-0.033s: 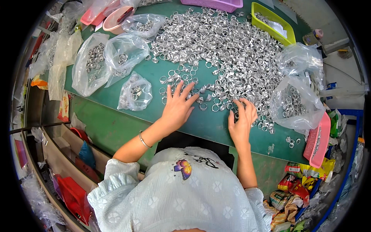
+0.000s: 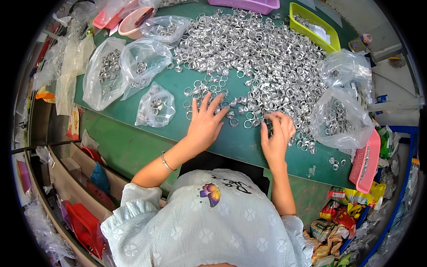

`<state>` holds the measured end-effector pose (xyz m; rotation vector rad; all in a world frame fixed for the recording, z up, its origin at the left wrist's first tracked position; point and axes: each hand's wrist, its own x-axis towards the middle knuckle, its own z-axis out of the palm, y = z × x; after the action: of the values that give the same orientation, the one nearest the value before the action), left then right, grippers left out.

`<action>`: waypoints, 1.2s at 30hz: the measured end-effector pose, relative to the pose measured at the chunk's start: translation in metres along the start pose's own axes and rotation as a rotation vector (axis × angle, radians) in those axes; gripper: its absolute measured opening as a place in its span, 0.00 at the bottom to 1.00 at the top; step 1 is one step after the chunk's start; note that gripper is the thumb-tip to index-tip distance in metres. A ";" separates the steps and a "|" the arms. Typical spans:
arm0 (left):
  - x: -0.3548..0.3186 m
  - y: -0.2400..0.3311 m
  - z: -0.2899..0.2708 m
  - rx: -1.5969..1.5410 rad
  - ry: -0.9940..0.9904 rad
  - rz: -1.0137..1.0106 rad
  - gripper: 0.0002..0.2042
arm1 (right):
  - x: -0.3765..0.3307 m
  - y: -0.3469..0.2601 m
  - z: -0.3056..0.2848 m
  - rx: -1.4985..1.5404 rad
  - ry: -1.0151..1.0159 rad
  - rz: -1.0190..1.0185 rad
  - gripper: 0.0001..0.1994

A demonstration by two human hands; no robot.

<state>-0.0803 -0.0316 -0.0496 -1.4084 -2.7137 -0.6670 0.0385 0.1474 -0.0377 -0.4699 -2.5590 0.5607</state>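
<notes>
Head view: we see the left hand [image 2: 204, 122] flat with fingers spread on loose rings at the near edge of the heap of silver metal rings [image 2: 267, 58], gripping nothing. The right hand [image 2: 276, 135], just right of it at the same edge, has its fingers curled onto rings; whether it pinches one we cannot tell. Neither hand has shifted since the earlier picture, so the heap lies unaltered

**Hands at the edge of a ring heap**

Left hand [image 2: 204, 122] lies flat, fingers spread, on the green table [image 2: 178, 86]; right hand [image 2: 276, 133] curls at the pile of silver rings [image 2: 258, 53] toward twelve o'clock; clear bags of rings [image 2: 153, 107] at ten o'clock; pink tray [image 2: 367, 162] at three o'clock.
</notes>
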 end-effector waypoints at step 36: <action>-0.025 0.037 -0.002 -1.798 -0.023 -0.503 0.23 | 0.004 -0.012 0.008 0.754 -0.206 0.412 0.05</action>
<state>-0.0370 -0.0332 -0.0400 -0.3765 -1.9391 -3.4362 0.0290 0.1364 -0.0373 -0.6756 -2.1886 1.7019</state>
